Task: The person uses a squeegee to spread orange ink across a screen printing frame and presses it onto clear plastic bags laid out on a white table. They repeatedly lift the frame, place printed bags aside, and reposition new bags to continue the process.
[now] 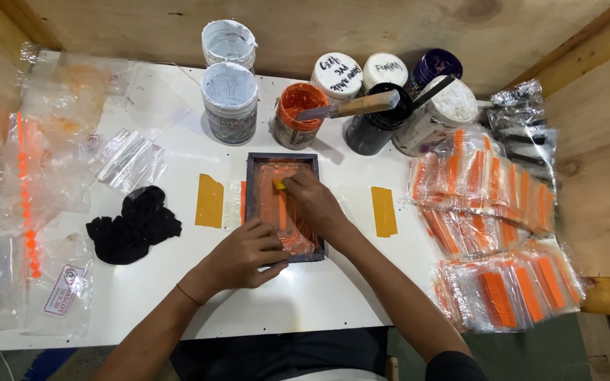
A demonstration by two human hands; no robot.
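Now rubbing orange paint inside the small dark frame, with the right hand pinched shut on a little yellow pad near the frame's far end. Left hand curled tight over the frame's near edge, pressing it flat, orange paint pot just behind the frame. Next, probably a slow, even pull toward the near edge, keeping the frame still.
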